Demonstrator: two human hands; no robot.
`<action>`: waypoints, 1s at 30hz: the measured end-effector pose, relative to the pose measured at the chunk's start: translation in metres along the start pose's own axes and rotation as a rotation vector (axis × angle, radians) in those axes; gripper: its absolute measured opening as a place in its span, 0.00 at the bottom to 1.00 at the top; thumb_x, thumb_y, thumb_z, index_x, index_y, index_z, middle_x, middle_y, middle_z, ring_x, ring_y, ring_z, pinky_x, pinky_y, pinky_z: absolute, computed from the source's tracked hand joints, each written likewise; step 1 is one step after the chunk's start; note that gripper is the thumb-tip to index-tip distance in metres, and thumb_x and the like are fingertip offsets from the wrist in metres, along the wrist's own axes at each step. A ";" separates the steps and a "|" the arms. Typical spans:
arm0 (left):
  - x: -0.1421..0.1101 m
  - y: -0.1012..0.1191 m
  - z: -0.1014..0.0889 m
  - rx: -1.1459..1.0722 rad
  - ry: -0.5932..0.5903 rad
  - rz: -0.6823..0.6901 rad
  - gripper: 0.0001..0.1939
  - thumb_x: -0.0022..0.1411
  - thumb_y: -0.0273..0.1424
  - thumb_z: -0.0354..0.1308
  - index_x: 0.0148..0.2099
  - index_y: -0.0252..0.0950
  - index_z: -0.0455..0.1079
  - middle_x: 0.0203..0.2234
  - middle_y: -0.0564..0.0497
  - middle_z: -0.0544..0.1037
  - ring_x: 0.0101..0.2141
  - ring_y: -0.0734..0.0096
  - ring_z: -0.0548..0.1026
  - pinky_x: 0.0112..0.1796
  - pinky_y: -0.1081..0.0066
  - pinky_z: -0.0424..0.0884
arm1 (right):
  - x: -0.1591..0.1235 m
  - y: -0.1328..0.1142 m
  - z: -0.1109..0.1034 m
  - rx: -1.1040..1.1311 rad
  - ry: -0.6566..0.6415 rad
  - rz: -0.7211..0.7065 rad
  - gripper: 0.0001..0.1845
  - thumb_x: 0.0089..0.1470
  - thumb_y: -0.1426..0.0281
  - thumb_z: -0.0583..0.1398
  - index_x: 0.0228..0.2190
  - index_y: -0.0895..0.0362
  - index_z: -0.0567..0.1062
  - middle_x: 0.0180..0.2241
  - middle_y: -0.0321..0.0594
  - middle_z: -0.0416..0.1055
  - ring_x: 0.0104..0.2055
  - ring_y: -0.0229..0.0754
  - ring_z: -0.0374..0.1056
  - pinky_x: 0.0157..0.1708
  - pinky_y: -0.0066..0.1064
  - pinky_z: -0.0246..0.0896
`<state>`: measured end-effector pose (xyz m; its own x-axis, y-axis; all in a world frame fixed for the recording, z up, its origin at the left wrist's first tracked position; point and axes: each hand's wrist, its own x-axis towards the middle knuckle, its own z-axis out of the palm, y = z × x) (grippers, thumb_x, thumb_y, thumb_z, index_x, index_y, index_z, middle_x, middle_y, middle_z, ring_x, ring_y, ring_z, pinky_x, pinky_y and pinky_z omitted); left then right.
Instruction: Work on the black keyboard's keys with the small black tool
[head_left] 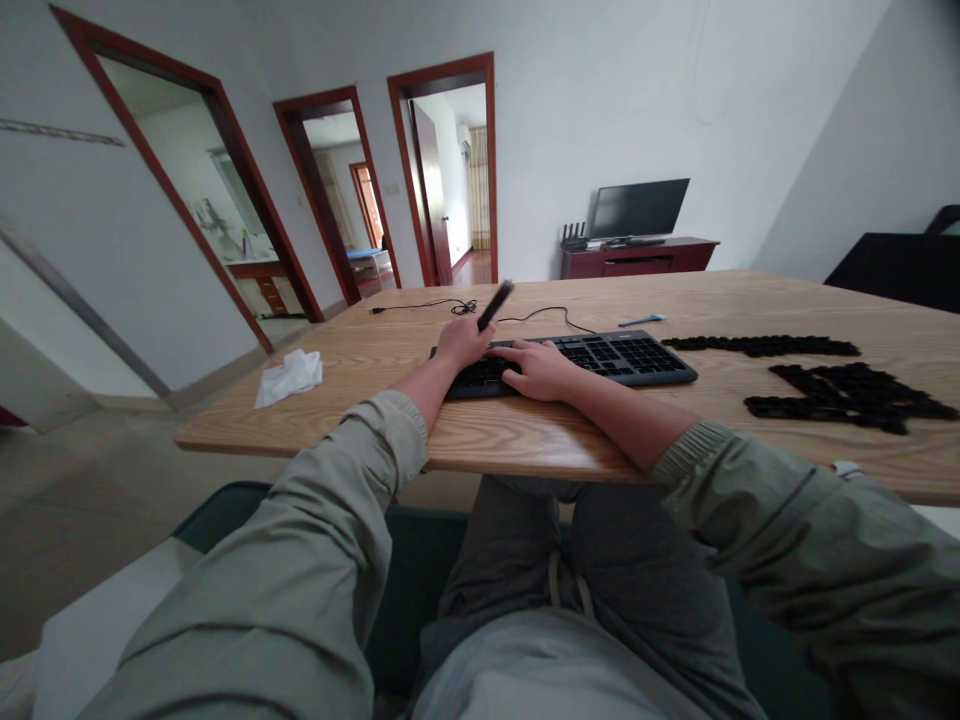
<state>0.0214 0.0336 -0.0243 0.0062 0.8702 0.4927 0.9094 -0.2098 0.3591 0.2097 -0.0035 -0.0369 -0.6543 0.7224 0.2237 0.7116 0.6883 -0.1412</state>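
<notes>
A black computer keyboard [637, 362] lies on the wooden table [517, 440] in front of me. My left hand [463, 343] is over its left end, closed around a slim black brush [496, 304] whose tip points up and away from me. Resting on the left half of the keyboard, my right hand [541, 370] has its fingers stretched out, with the thumb and index finger apart. Its fingertips reach close to the left hand. Both hands cover part of the keyboard's left side, so the keys there are partly hidden.
Rows of small black pieces, apparently keycaps [855, 392], lie on the right of the table. A blue-handled brush [641, 321] and a black cable [427, 306] are behind the keyboard. A crumpled white tissue [290, 378] is at the left. A monitor [641, 208] stands on a far cabinet [652, 260].
</notes>
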 end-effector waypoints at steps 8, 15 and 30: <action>0.008 -0.012 -0.008 -0.136 0.083 -0.065 0.22 0.68 0.42 0.47 0.30 0.34 0.73 0.25 0.45 0.77 0.30 0.64 0.75 0.31 0.71 0.64 | 0.002 -0.001 -0.003 0.026 -0.022 0.015 0.27 0.62 0.59 0.49 0.59 0.47 0.71 0.51 0.48 0.72 0.54 0.53 0.67 0.53 0.46 0.54; 0.003 -0.010 -0.014 -0.145 0.060 -0.050 0.21 0.68 0.42 0.47 0.34 0.34 0.74 0.29 0.45 0.79 0.32 0.63 0.76 0.31 0.70 0.64 | 0.000 -0.001 -0.004 0.015 -0.033 0.013 0.28 0.61 0.58 0.51 0.59 0.49 0.72 0.51 0.48 0.72 0.52 0.53 0.67 0.53 0.46 0.55; 0.002 -0.010 -0.011 -0.129 0.063 -0.010 0.18 0.67 0.40 0.49 0.32 0.34 0.73 0.29 0.45 0.79 0.31 0.65 0.75 0.32 0.70 0.63 | -0.002 -0.003 -0.008 0.016 -0.025 0.006 0.27 0.61 0.59 0.50 0.58 0.49 0.72 0.52 0.48 0.72 0.52 0.53 0.68 0.53 0.46 0.55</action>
<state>0.0072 0.0327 -0.0178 -0.0324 0.8435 0.5361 0.8480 -0.2606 0.4614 0.2107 -0.0075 -0.0295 -0.6562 0.7281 0.1982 0.7117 0.6845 -0.1580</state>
